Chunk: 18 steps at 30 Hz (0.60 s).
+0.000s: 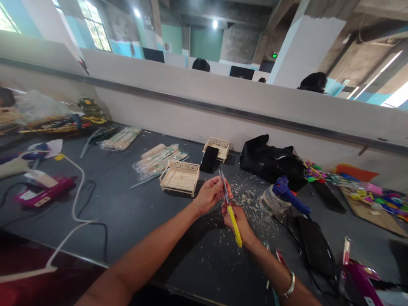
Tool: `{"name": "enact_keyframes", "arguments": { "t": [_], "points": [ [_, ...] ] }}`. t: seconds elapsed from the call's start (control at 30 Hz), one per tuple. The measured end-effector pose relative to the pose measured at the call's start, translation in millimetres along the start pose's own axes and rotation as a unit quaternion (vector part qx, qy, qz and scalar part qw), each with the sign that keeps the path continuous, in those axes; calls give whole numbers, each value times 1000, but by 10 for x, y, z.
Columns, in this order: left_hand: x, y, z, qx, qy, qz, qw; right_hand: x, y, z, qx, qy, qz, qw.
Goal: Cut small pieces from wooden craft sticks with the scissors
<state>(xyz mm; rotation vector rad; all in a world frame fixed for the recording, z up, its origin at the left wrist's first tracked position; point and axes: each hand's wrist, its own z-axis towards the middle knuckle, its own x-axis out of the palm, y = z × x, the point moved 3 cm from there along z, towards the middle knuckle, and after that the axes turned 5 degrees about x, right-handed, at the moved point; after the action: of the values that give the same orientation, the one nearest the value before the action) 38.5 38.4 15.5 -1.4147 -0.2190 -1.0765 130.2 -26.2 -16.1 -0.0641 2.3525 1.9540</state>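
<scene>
The scissors [232,216] were gripped by the right hand [242,224] — blades [223,182] slanted away and leftward, beside the left hand [208,195], whose hold could not be told.

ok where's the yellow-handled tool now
Just right of centre in the head view, the yellow-handled tool is in the right hand, beside the left hand.

Wears a shiny, curved silver bangle [290,284] around the right forearm [270,264]. Has bare skin on both sides of that bangle, and a bare left forearm [159,244] well apart from it.
</scene>
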Motion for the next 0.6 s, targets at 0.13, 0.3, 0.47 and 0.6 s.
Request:
{"name": "enact_keyframes", "arguments": {
  "t": [0.13,0.3,0.47,0.6],
  "points": [
    [-23,-69,-31,108,-90,140,980,-25,27,-5,-20,-31,-13,999],
    [12,-164,-115,210,-23,385,898,-56,140,-70,-81,-63,-127,987],
    [29,-205,-143,273,21,536,798,-75,109,-102,-88,-72,-167,979],
    [51,-220,-161,313,40,582,750,-71,75,-129,-104,-58,-166,979]
  ]
}}
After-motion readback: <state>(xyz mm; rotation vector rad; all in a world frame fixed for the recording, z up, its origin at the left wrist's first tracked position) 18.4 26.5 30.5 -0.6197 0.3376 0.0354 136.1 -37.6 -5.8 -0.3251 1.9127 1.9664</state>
